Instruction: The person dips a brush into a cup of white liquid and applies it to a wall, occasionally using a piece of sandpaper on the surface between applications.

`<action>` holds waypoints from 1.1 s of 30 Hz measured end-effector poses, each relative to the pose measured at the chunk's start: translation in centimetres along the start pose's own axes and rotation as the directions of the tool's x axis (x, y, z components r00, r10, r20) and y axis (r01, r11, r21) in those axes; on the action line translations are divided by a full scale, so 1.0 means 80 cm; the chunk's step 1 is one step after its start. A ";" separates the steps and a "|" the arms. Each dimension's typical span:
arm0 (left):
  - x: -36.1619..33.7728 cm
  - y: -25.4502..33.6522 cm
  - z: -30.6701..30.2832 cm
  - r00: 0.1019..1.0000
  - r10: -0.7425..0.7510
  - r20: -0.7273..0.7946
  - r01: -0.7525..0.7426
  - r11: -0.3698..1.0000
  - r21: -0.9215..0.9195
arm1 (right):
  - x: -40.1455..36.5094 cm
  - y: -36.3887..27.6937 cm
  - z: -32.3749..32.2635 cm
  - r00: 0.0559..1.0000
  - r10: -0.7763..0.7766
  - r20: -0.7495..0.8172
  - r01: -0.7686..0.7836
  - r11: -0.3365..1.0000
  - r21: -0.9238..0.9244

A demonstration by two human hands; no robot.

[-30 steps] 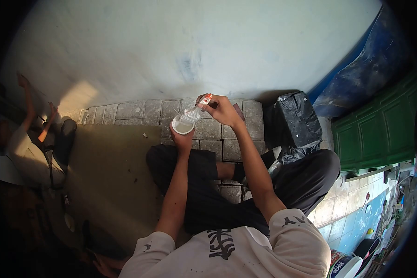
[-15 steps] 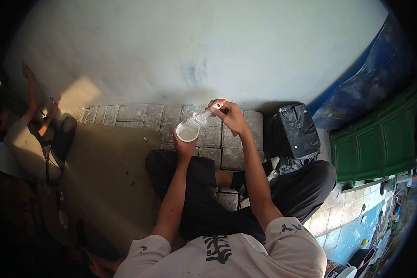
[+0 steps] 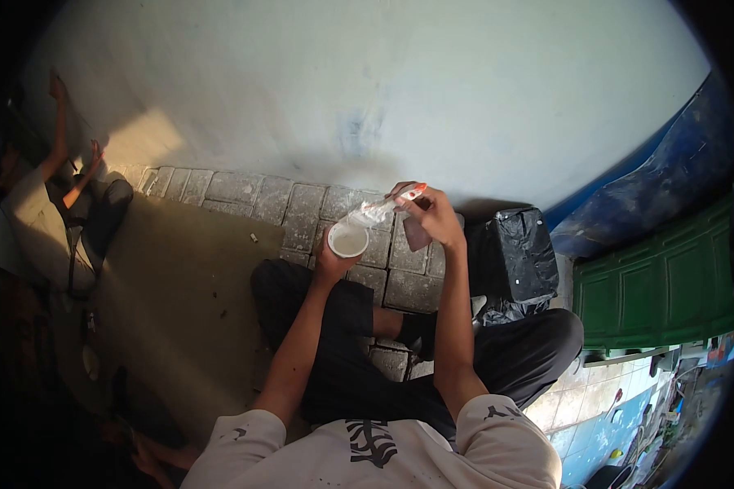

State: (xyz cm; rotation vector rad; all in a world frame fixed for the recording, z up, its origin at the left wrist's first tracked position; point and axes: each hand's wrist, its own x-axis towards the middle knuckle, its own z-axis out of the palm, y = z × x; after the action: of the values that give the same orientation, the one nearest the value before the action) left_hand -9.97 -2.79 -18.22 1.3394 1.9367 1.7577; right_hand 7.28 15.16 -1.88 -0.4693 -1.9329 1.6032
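My left hand (image 3: 331,262) is wrapped round a small white-rimmed cup (image 3: 349,241), whose open top faces me and shows a whitish inside. My right hand (image 3: 437,217) grips what looks like a paintbrush (image 3: 376,213) by its orange-and-white handle. The brush's white-coated end points down and left, close over the far rim of the cup. Under the right palm hangs a flat, dark brown piece (image 3: 417,234), perhaps sandpaper, against the fingers.
A pale wall (image 3: 432,98) rises in front of grey paving blocks (image 3: 236,187). To the right sit a black-wrapped box (image 3: 520,253) and a green panel (image 3: 661,269). A brown mat (image 3: 196,269) lies at left, where another person (image 3: 45,212) sits with raised hands.
The view has shifted slightly. My right hand has turned, so the brown piece beneath it now shows and the brush's white end is plainer. Both holds remain.
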 end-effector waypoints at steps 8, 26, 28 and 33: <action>0.009 -0.015 0.010 0.999 -0.035 0.022 0.035 0.999 -0.003 | 0.011 0.007 -0.086 0.968 -0.114 -0.223 0.077 0.983 -0.169; 0.011 -0.025 0.013 0.999 -0.033 -0.023 0.033 0.999 -0.005 | 0.023 0.109 -0.097 0.999 -0.043 -0.008 0.031 0.811 -0.584; 0.013 -0.025 0.012 0.998 -0.044 -0.034 0.044 0.999 -0.009 | 0.019 0.077 -0.094 0.990 -0.139 0.032 0.125 0.737 -0.665; 0.013 -0.022 0.012 0.999 -0.022 -0.048 0.021 1.000 -0.008 | 0.017 -0.007 -0.091 0.976 -0.218 0.018 0.166 0.685 -0.709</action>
State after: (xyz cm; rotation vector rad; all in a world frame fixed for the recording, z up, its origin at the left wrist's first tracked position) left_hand -10.77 -1.18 -19.58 1.2805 1.9595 1.8016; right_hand 10.82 21.45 -0.28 -0.5787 -2.4143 0.6352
